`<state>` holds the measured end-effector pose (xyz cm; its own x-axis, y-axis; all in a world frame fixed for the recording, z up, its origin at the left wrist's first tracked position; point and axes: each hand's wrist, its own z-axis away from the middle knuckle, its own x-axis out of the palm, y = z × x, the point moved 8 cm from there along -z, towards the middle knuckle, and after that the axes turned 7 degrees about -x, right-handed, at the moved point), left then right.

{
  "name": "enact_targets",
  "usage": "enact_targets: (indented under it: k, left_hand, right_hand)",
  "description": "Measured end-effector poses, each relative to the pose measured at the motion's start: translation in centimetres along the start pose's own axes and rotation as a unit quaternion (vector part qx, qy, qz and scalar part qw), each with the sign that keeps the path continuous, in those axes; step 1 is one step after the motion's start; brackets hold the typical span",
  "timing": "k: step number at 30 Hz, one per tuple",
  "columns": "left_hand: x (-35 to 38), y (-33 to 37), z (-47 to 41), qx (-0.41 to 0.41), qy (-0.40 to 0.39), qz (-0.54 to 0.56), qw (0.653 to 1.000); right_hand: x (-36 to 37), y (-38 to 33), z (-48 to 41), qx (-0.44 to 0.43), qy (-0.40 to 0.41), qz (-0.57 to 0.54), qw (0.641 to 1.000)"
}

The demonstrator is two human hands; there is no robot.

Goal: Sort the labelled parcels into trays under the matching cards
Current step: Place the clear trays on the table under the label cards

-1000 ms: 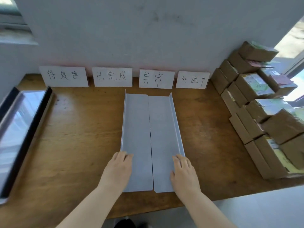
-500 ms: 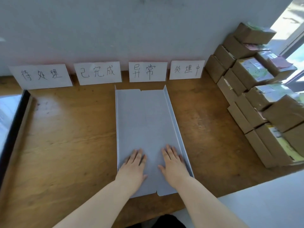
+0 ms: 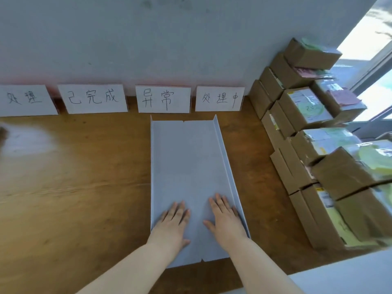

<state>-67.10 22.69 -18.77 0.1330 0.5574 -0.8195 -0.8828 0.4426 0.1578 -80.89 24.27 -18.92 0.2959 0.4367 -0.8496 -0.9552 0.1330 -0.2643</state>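
A: How far along is the sorting?

B: Barely begun, I'd say. Four handwritten cards stand along the back edge of the desk (image 3: 74,177), against the wall. At the left is a card cut off by the frame (image 3: 25,99), then the 已完成 card (image 3: 93,98), the 异常 card (image 3: 163,99) and the 处理中 card (image 3: 219,98).

A: Is there a tray under each?

B: Only one grey tray (image 3: 186,162) shows. It runs lengthwise from the back edge towards the front edge. Its far end sits just below the 异常 card and reaches partly under the 处理中 card. It looks made of two overlapping halves, with a raised wall on either side. Nothing lies in it.

A: And the hands?

B: Both press flat on the tray floor near its front end. The left hand (image 3: 171,223) is by the left wall and the right hand (image 3: 224,219) by the right wall. The fingers (image 3: 177,209) are straight and slightly apart, holding nothing.

A: Where are the parcels?

B: The parcels (image 3: 318,145) are all stacked along the right edge of the desk. They are brown cardboard boxes with labels, clear of the tray and well apart from both hands.

A: So what's left?

B: Nearly everything. The tray seems not yet squared under a single card, and the other cards have no tray in view. Every parcel is yet to be read and placed.
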Motion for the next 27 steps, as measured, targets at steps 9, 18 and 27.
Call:
enact_targets:
  k: [9,18,27]
  left_hand:
    - [-0.9,9.1,-3.7,-0.011,0.005,0.011,1.000]
    - [-2.2,12.7,-6.3,-0.026,0.001,0.019,0.999]
    - [-2.4,13.8,-7.7,-0.025,-0.011,0.000,1.000]
  right_hand:
    - [-2.9,9.5,-0.5,-0.006,-0.015,-0.032,0.999]
    - [-3.9,13.2,0.1,-0.007,0.027,-0.030,0.999]
    - [-4.3,14.2,0.2,-0.008,0.072,-0.021,0.997]
